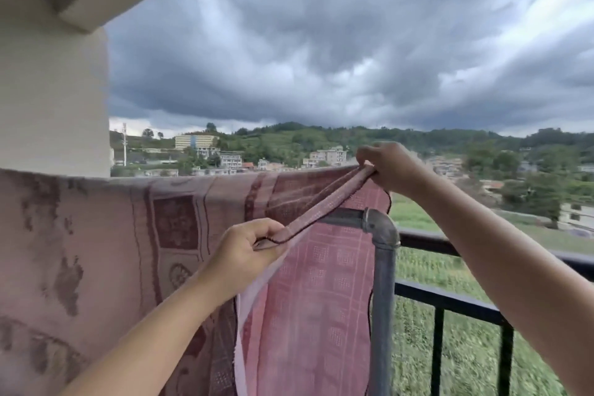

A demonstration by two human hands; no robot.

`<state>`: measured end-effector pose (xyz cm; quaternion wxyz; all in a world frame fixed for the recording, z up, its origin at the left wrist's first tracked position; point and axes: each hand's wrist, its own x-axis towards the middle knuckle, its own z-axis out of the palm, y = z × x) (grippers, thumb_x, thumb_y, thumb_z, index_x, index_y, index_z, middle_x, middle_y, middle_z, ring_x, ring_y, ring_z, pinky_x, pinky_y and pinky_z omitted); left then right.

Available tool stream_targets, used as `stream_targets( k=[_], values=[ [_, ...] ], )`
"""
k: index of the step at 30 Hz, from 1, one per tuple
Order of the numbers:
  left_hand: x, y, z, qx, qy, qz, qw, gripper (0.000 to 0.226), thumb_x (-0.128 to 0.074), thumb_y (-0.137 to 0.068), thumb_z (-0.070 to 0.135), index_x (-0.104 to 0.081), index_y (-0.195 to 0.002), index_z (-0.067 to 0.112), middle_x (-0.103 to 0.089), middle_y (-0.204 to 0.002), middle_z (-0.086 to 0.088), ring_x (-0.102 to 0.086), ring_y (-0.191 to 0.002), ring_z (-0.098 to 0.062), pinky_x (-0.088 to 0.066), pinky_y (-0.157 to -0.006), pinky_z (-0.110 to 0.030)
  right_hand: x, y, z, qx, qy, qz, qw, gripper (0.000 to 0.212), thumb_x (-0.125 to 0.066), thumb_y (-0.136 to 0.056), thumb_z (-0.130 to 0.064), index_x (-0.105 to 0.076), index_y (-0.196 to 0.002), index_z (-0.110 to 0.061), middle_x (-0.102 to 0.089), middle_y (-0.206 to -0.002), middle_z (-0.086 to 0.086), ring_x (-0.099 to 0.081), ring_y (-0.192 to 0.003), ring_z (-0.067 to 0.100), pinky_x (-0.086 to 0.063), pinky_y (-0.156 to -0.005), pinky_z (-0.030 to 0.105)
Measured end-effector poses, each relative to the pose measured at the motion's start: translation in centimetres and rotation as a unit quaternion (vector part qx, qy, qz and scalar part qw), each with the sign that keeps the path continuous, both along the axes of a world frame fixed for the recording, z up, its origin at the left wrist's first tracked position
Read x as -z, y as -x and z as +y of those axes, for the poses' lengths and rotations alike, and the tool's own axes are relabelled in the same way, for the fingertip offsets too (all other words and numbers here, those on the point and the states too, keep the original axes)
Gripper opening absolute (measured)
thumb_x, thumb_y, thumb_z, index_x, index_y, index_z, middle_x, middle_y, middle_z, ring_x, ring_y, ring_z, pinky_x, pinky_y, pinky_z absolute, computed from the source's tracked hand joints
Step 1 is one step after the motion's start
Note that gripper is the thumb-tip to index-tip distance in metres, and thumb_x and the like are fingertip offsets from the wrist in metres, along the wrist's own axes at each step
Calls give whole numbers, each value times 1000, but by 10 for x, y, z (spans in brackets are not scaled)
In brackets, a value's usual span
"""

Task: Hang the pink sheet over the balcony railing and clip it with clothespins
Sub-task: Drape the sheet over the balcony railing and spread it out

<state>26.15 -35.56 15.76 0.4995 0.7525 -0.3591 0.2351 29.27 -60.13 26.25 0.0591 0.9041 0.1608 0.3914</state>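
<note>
a: what is hidden or cut off?
b: the pink sheet [106, 254] covers most of the grey pipe rail [381, 235]; only one elbow joint and one upright post show. the sheet runs off the left and bottom edges. both forearms are cut by the frame. no clothespin can be made out.
a: how many hands, and what are they doing?
b: two. the left hand [247, 254] has fingers curled round the sheet's dark-trimmed edge, low, in front of the rail. the right hand [390, 167] pinches the same edge higher, above the rail's corner. the edge stretches taut between them.
a: anything else?
b: one black railing [450, 302] to the right, one pale pillar [54, 100] at left, dark clouds, distant blurred buildings.
</note>
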Motion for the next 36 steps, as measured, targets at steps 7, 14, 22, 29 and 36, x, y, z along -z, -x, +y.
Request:
stream_targets(
  k=[7, 14, 22, 29, 36],
  values=[
    [45, 35, -4, -1, -113, 15, 993, 49, -59, -81, 6, -57, -60, 50, -54, -58, 25, -43, -57, 7, -32, -56, -6, 39, 53, -10, -135, -68, -178, 972, 30, -49, -56, 2, -59, -83, 6, -65, -72, 25, -63, -55, 39, -52, -43, 42],
    [78, 44, -16, -86, -542, 52, 835, 31, -47, -85, 17, -32, -58, 18, -58, -73, -8, -48, -69, -23, -28, -57, -27, 90, 78, -20, -178, 46, -103, 978, 23, -60, -65, 7, -65, -86, -1, -63, -70, 16, -60, -51, 30, -55, -42, 38],
    [38, 51, -44, -142, -454, 74, 876, 45, -53, -83, 49, -56, -117, 19, -62, -112, 2, -59, -96, -14, -51, -85, -31, 102, 73, -26, -103, -205, 20, 973, 32, -54, -83, -2, -58, -114, -6, -58, -101, 11, -52, -80, 17, -51, -83, 36],
    [-5, 40, -76, -218, -244, -178, 928, 43, -55, -86, 31, -48, -124, 11, -49, -128, -10, -43, -121, -26, -38, -99, -37, 86, 87, -15, -12, -149, -39, 988, 21, -44, -90, -7, -63, -94, 2, -63, -97, 15, -60, -83, 30, -53, -73, 41],
    [-1, 12, -83, -176, -304, -224, 909, 55, -52, -87, 31, -33, -137, 16, -32, -146, -7, -26, -137, -25, -22, -112, -47, 83, 114, -30, 17, -29, -207, 978, 21, -45, -77, -10, -60, -66, 0, -59, -63, 10, -57, -49, 22, -43, -38, 22]
  ],
)
